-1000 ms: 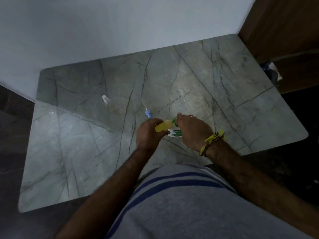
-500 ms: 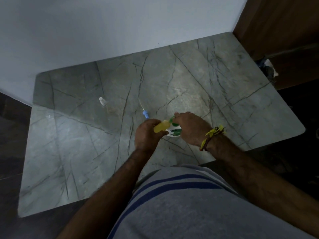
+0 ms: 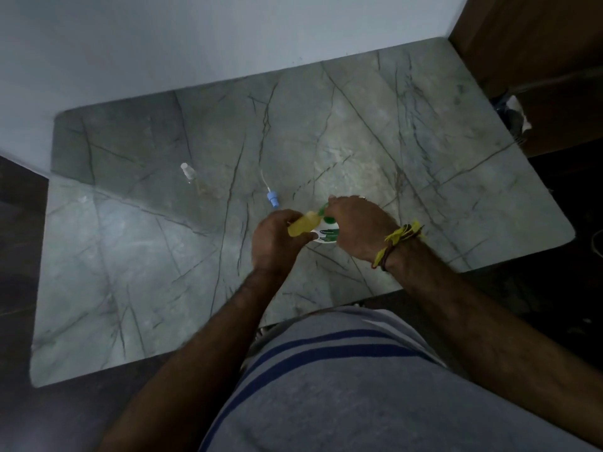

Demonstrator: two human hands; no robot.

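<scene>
My left hand (image 3: 277, 236) grips a small yellow bottle (image 3: 301, 225), tilted with its top toward a white bottle with a green label (image 3: 326, 234). My right hand (image 3: 357, 223) holds that white bottle and covers most of it; its fingertips pinch a green part at the bottle's top (image 3: 322, 210). Both hands meet above the near middle of the grey marble table (image 3: 163, 256). How the two bottles touch is hidden by the fingers.
A blue-and-white spray pump with its thin tube (image 3: 271, 197) lies on the table just beyond my left hand. A small clear cap (image 3: 186, 169) stands farther left. A white wall borders the table's far side, with wooden furniture (image 3: 538, 44) at right.
Both hands stay together on the two bottles with almost no shift. The camera view has drifted slightly.
</scene>
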